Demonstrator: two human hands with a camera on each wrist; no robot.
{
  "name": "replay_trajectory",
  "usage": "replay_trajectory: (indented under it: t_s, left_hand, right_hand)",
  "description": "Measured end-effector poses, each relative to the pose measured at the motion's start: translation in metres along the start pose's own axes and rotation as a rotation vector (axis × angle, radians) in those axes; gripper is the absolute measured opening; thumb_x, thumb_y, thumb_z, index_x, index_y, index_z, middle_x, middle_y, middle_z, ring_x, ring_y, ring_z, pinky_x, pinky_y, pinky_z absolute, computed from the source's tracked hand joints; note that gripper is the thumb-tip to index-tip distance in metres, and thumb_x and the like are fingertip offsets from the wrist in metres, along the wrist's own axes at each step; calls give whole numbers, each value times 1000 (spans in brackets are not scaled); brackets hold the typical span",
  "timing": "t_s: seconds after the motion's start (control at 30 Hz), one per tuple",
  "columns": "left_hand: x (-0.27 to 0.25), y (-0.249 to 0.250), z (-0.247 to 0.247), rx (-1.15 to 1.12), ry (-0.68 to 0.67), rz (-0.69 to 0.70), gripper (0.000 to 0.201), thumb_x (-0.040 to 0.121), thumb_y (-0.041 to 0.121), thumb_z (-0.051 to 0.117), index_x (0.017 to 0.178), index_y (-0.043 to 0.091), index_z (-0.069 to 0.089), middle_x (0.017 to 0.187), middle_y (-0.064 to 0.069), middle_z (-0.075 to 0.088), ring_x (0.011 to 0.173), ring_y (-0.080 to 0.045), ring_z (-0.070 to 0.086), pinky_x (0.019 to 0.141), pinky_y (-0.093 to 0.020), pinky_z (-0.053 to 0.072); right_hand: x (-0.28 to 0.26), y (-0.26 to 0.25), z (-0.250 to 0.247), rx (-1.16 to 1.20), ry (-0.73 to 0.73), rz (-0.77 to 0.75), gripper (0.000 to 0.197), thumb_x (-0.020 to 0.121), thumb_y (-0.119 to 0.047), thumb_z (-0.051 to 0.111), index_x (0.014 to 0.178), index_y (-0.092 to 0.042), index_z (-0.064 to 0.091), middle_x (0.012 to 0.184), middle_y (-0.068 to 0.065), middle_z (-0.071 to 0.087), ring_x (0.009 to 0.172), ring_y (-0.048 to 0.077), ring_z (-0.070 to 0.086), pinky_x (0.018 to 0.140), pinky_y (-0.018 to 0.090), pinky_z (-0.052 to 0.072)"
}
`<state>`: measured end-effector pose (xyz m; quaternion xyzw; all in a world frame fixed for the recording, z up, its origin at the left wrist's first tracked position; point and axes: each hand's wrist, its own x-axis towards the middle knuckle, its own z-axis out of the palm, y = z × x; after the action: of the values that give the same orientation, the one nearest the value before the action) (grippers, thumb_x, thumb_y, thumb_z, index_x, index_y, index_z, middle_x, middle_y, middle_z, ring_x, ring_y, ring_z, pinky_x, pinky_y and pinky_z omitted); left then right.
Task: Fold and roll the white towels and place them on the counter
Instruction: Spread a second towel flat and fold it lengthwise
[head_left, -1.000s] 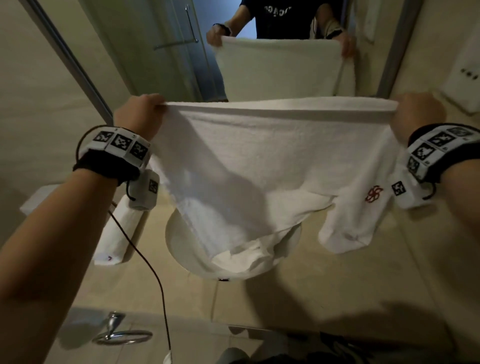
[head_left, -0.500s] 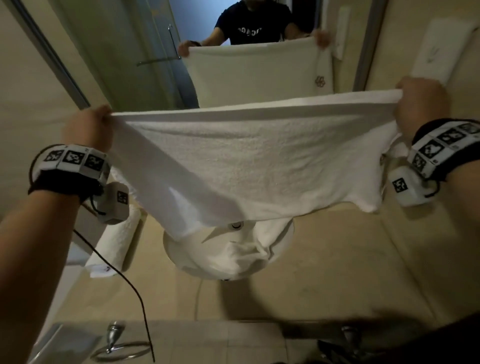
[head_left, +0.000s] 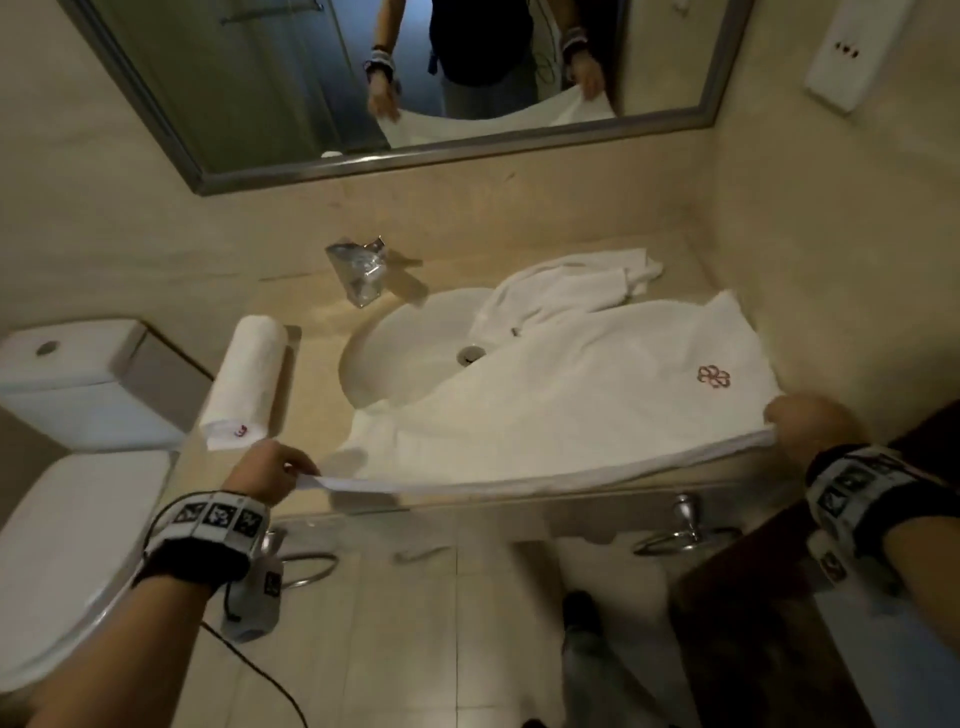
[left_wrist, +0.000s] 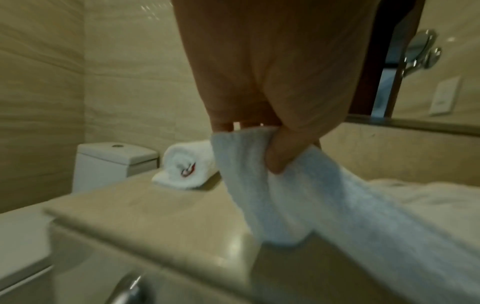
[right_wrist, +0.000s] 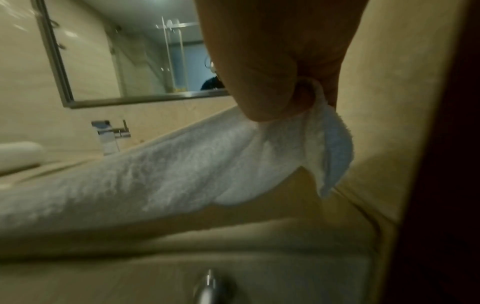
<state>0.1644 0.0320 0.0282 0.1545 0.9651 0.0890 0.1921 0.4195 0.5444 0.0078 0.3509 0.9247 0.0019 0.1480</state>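
A white towel (head_left: 571, 395) with a red flower logo lies spread over the beige counter (head_left: 311, 415) and the right part of the sink (head_left: 410, 353). My left hand (head_left: 270, 475) pinches its near left corner at the counter's front edge. My right hand (head_left: 810, 426) grips the near right corner. The left wrist view shows the towel (left_wrist: 324, 205) draped from my fingers (left_wrist: 280, 156). Seen from the right wrist, the towel (right_wrist: 155, 174) hangs from my fist. A rolled white towel (head_left: 244, 384) lies on the counter's left end. Another crumpled white towel (head_left: 566, 286) lies behind the sink.
A chrome tap (head_left: 358, 270) stands behind the sink, under a framed mirror (head_left: 415, 78). A white toilet (head_left: 67, 447) stands left of the counter. Two chrome towel rings (head_left: 685, 535) hang below the counter's front. A wall closes off the right side.
The towel, held up stretched in the air before the mirror, has come down and now lies flat over the counter and sink. Both hands have dropped to the counter's front edge, still holding the corners.
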Motion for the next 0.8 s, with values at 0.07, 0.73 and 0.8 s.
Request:
replay_trajectory:
  t_s: [0.07,0.73,0.8]
  left_hand:
    - [-12,-12,25,-6,-9,-34,25,79,-8,56,88,6,75,93,-12,70,92,-25,61,81,-23,40]
    - [-66,-23,56,-720,445,-411,25,93,5,50,115,-4,59,78,-12,54,65,-21,53,37,-5,36]
    - [-67,-26,55,-839,524,-446,27,93,7,51,117,-1,59,85,-9,52,82,-22,47,36,-7,36]
  right_hand:
    - [-26,4,24,-73,-54,-8,28,96,-15,40,117,-12,59,125,6,58,115,20,56,94,26,44]
    - [-87,36,56,279,226,161,23,78,18,47,97,10,58,98,37,57,97,48,51,81,47,42]
    - [-89,40,59,232,194,146,22,81,16,45,94,12,62,101,36,58,98,47,48,84,44,39]
